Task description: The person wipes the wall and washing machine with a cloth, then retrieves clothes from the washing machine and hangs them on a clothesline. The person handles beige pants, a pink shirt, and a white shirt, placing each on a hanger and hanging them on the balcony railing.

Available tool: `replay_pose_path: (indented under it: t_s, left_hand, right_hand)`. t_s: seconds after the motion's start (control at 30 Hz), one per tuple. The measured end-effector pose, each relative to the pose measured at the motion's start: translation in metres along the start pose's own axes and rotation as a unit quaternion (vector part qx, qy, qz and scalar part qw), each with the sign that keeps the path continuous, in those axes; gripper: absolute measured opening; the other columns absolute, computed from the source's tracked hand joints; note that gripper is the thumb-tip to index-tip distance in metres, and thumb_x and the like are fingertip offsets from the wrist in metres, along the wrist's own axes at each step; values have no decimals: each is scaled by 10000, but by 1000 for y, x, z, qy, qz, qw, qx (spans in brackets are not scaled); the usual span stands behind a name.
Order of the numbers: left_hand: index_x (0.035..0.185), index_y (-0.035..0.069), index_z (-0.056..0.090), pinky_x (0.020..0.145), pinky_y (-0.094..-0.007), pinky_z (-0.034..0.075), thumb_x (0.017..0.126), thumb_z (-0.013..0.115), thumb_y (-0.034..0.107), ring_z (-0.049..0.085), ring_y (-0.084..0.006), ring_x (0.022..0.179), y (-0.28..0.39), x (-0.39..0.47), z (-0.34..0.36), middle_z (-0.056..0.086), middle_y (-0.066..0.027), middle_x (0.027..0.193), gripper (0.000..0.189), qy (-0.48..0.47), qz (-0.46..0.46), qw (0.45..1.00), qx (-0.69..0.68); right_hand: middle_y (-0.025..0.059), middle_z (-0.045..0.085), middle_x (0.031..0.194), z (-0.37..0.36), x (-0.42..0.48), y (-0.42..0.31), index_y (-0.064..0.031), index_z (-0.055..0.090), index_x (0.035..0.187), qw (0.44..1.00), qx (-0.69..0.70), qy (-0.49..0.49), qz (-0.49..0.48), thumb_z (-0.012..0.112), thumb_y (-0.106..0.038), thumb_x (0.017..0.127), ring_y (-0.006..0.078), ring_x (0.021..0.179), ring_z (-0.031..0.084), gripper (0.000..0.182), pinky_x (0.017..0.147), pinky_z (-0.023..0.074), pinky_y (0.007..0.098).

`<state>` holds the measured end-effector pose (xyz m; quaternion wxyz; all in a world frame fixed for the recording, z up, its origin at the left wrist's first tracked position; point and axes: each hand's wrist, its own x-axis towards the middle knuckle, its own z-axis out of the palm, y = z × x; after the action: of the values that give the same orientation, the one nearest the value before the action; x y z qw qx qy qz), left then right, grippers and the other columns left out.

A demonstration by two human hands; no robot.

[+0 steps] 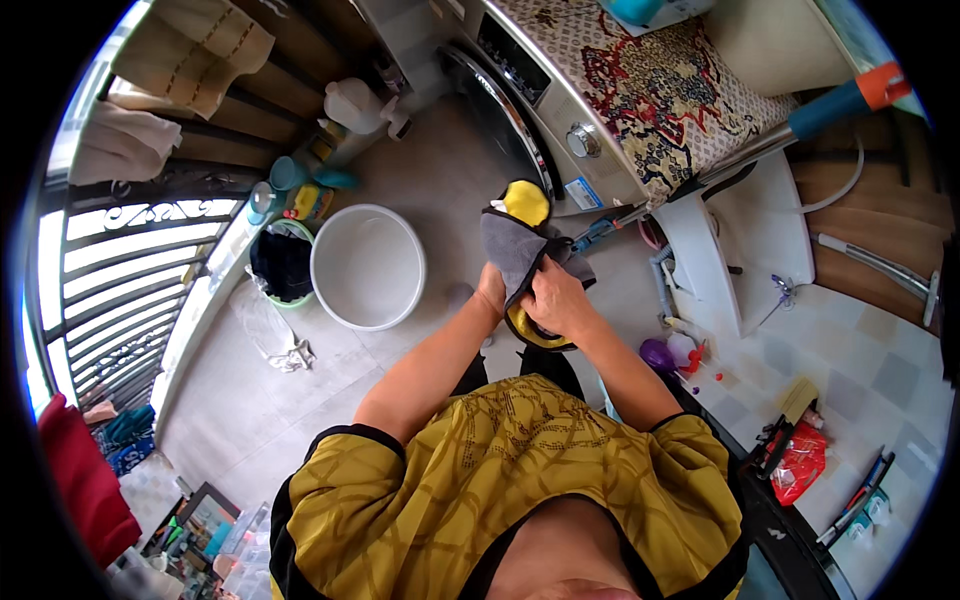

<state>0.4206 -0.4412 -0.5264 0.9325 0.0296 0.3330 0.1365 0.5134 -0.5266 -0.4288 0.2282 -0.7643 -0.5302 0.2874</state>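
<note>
Both hands hold a grey and yellow cloth with dark edging (pixel 514 247) in front of my body. My left hand (pixel 492 289) grips its near left side, the fingers partly hidden by the cloth. My right hand (pixel 556 300) pinches the cloth's right side, fingers curled into the fabric. A yellow part (pixel 527 202) shows at the cloth's far end, close to the round door of a front-loading washing machine (pixel 517 112). More yellow fabric hangs below my right hand. Just right of the cloth is the blue joint of a metal pole (pixel 592 234).
A white basin (pixel 367 267) stands on the floor at left, beside a green-rimmed bucket of dark fabric (pixel 281 262). A white cloth (pixel 277 337) lies near them. At right are a white sink (pixel 772 225) and the pole with a blue and orange handle (pixel 832 109). Bottles line the far left wall.
</note>
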Motion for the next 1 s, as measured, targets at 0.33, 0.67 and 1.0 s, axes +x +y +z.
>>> replay_pose_path:
  t_s: [0.33, 0.67, 1.0]
  left_hand:
    - [1250, 106, 545, 1024, -432, 410, 913, 424, 478, 565, -293, 1115, 13, 14, 1, 606, -109, 1208, 517, -112, 0, 973, -203]
    - [1212, 61, 539, 842, -375, 521, 927, 514, 280, 620, -234, 980, 14, 90, 40, 621, -72, 1136, 360, 4, 79, 993, -93]
    - [1040, -28, 597, 914, -426, 432, 826, 593, 188, 526, -420, 1056, -3, 170, 66, 534, -234, 1177, 304, 181, 367, 825, 389]
  right_hand:
    - [137, 594, 1067, -68, 12, -2, -72, 591, 1160, 997, -50, -17, -52, 624, -191, 839, 300, 977, 586, 343, 827, 486, 393]
    - [99, 648, 942, -189, 132, 47, -63, 635, 1105, 956, -118, 257, -79, 589, -142, 890, 250, 836, 626, 234, 722, 499, 343]
    - [117, 546, 1150, -178, 179, 138, -113, 611, 1196, 934, -237, 240, -115, 547, -274, 933, 286, 1086, 505, 315, 970, 380, 369]
